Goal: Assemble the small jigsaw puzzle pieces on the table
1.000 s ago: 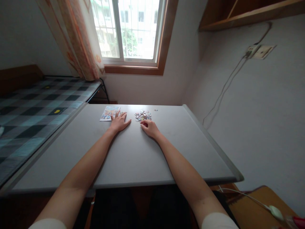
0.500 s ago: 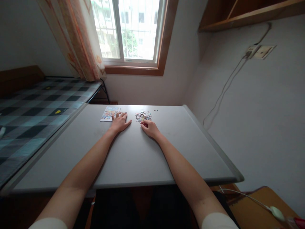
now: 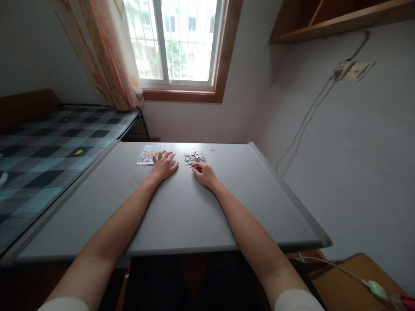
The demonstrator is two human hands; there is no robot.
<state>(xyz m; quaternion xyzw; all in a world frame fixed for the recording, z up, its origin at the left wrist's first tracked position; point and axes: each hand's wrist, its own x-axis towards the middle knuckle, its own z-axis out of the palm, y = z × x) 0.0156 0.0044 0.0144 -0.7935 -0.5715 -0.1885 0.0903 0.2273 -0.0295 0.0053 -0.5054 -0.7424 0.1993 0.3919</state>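
My left hand [image 3: 164,165] lies with fingers spread on the table, its fingertips over the right edge of a printed picture sheet [image 3: 145,155]. To its right is a loose pile of small jigsaw puzzle pieces [image 3: 195,156] in mixed colours. At the near edge of that pile, my right hand [image 3: 205,173] rests with thumb and fingers drawn together in a pinch. Whatever is between those fingertips is too small to make out. A few puzzle pieces [image 3: 212,150] lie apart, beyond the pile and to the right.
Both forearms rest across the grey-white table [image 3: 181,216]. A bed with a checked cover [image 3: 39,160] stands along the left side. Against the right wall hangs a cable [image 3: 303,125]. A wooden stool [image 3: 343,280] with a white plug lead is at the lower right.
The fingers of my left hand have shifted slightly on the sheet's edge, spreading to the right. My right hand has barely moved, and the pile looks the same.
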